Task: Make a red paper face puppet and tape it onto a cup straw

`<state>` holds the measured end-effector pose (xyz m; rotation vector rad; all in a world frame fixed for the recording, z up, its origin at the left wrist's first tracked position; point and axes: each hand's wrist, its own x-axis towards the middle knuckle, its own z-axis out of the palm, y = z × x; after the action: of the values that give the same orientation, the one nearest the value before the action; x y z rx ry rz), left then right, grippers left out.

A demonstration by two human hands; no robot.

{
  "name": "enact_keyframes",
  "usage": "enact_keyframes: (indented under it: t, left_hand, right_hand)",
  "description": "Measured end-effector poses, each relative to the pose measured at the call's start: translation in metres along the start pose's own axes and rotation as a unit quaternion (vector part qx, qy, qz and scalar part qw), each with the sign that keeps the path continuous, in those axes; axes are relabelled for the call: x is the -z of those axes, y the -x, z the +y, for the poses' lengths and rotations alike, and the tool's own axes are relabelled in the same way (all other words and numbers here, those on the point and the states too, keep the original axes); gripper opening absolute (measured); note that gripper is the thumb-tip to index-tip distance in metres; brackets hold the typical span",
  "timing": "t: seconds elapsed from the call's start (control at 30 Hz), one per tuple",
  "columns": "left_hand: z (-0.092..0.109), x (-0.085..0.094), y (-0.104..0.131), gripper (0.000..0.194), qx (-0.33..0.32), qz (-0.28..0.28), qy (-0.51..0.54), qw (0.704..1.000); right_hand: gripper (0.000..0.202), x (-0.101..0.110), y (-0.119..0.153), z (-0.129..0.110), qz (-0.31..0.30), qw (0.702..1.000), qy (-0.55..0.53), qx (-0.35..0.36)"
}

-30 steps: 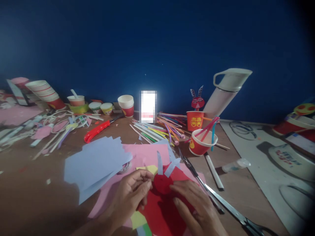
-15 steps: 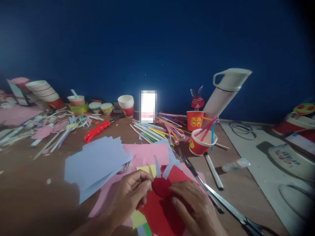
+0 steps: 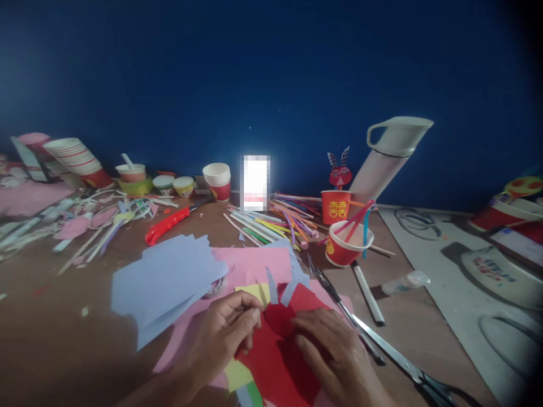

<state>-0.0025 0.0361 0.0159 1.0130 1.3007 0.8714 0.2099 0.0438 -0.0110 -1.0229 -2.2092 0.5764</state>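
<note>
A dark red paper disc point(image 3: 280, 320) with two pale blue strips point(image 3: 272, 285) standing up from its top like ears lies over red paper sheets point(image 3: 275, 367). On its left, my left hand point(image 3: 231, 330) is closed, thumb against forefinger; whatever the pinch holds is hidden. The fingertips of my right hand point(image 3: 335, 350) rest on the disc's right edge, fingers stretched out and the thumb apart from them. Yellow paper point(image 3: 238, 375) and pink paper point(image 3: 186, 339) show under the red sheets.
Blue paper sheets point(image 3: 165, 282) lie to the left, near a red-handled cutter point(image 3: 167, 225). Scissors point(image 3: 403, 359), tweezers point(image 3: 328, 282) and a glue tube point(image 3: 407, 282) are at right. A paper cup with pipe cleaners point(image 3: 345, 249), a thermos point(image 3: 386, 161) and colored pipe cleaners point(image 3: 263, 226) stand or lie behind.
The view has tilted very slightly. Both hands and the red disc stay nearly in place.
</note>
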Motion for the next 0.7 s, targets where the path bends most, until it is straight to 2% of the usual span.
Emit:
enact_keyframes:
  t: [0.43,0.7]
  left_hand:
    - [-0.0007,0.0014,-0.0017,0.025,-0.002,-0.011,-0.007,1.000]
    - [-0.0033,0.0017,-0.0033,0.043,-0.013,0.013,0.011,1.000]
  right_hand:
    - [0.021,0.0003,-0.0016,0.0026,-0.002,1.000,0.000,-0.009]
    - [0.023,0.0070,-0.0017,-0.0049,0.067,0.996,0.000,0.054]
